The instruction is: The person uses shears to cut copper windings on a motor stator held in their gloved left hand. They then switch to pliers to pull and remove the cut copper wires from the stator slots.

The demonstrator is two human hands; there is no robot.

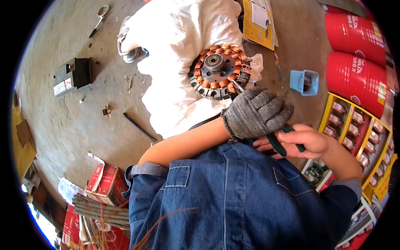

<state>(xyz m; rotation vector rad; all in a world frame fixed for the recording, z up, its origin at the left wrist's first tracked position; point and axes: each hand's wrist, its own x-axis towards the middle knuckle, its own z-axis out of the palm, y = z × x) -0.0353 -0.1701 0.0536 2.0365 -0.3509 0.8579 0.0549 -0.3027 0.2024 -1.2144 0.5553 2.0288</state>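
A round motor stator [214, 75] with copper windings and a central bearing lies on white cloth [171, 62] over my lap. My left hand [258, 112], in a grey knit glove, is closed around the middle of green-handled pliers [276, 145] at the stator's near right edge. The plier tip shows beside the windings, while the glove hides the joint. My bare right hand [310, 141] holds the splayed handles from the right, thumb over one handle and fingers passing behind them.
Left on the floor are a black box-shaped battery [73, 77], a dark rod [139, 126] and scissors [100, 18]. A blue plastic tub [304, 82] stands right, near red drums [356, 79] and a yellow display rack [329, 112]. A clipboard [258, 25] lies ahead.
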